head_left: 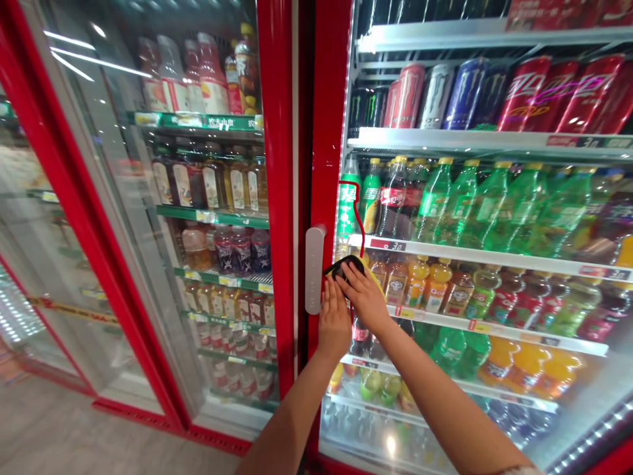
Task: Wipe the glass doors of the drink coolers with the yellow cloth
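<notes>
Both hands meet at the glass door of a red-framed drinks fridge [324, 165], just right of its pale upright handle [314, 270]. My left hand [335, 320] points upward with its fingers extended, against the door near the frame's edge. My right hand [363, 293] reaches up and left, fingers stretched out over a black object [346, 266] that I cannot make out fully. The fingertips of the two hands are close together. Behind the glass, green bottles [459, 204] stand on a white shelf.
Inside the right fridge, cans [465, 95] fill an upper shelf and small bottles [435, 284] a lower one. A second fridge with a red frame [279, 198] holds bottled drinks at left. Grey floor [59, 429] shows at lower left.
</notes>
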